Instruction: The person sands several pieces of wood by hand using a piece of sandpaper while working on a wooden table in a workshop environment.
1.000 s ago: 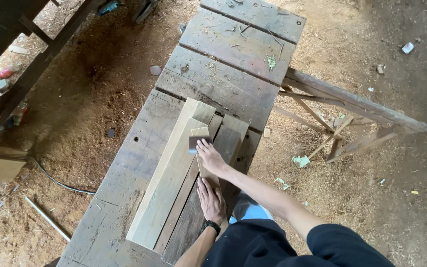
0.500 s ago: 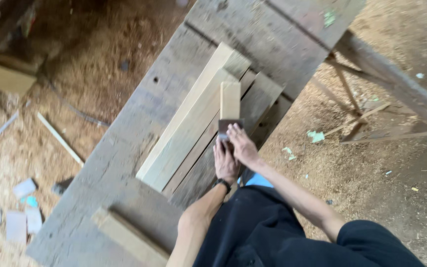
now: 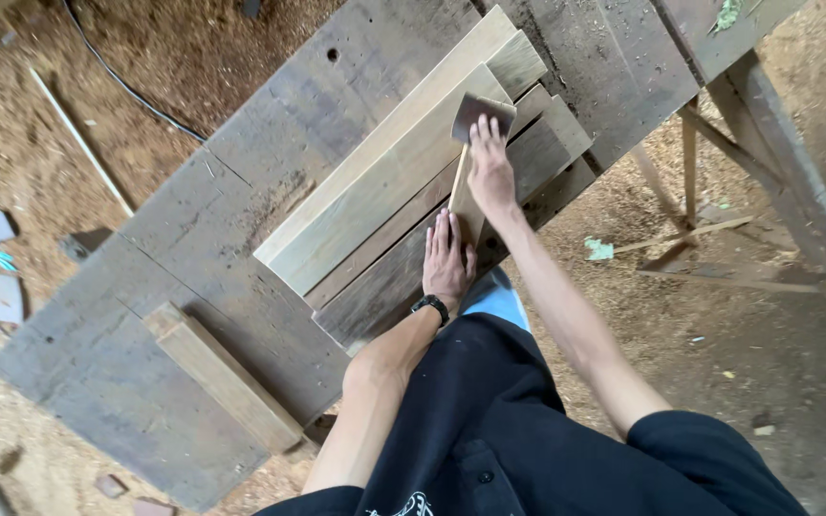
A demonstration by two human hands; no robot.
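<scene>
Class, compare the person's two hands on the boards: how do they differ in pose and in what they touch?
The right hand reaches further out, pressing a dark sandpaper piece; the left hand lies flat, holding nothing. The left hand wears a black wristwatch; the right hand is bare. Both rest on the stacked boards.

Weathered grey plank workbench (image 3: 193, 287) running diagonally across view, surface showing cracks, drill holes and seams between boards. Wooden trestle legs (image 3: 767, 191) bracing far end, standing on sawdust-strewn dirt floor (image 3: 69, 86). Stack of pale and dark boards (image 3: 403, 182) lying along bench near its edge, pale ones sitting on top, dark ones beneath. Short squared timber block (image 3: 227, 382) lying apart from stack, toward near end of bench. Black cable (image 3: 136, 91) trailing across floor beside bench.
</scene>
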